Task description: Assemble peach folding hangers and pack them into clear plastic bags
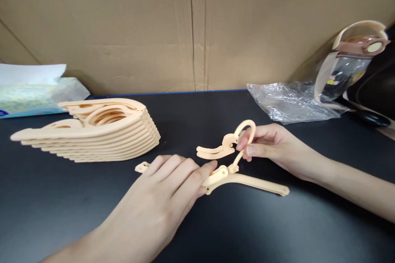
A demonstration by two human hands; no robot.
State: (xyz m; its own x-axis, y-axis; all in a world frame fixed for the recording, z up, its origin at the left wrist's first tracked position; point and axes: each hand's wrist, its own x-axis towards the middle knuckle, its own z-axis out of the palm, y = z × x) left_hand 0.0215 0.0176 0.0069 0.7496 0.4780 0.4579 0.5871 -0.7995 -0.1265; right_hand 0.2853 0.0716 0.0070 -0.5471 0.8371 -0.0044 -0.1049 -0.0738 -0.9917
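A beige folding plastic hanger (247, 181) lies on the black table (216, 230), its arms partly spread. My left hand (166, 197) rests flat over the hanger's left arm, fingers stretched and pressing near the hinge. My right hand (271, 146) pinches the hanger's hook (247, 125) between thumb and fingers. A small curved beige piece (214, 151) sits just left of the hook; whether it is joined to the hanger I cannot tell.
A stack of several folded beige hangers (92, 135) lies at the left. Behind it is a tissue pack (27, 90). At the right are a crumpled clear plastic bag (286, 102) and a bottle (348, 65). A cardboard wall (191, 24) closes the back.
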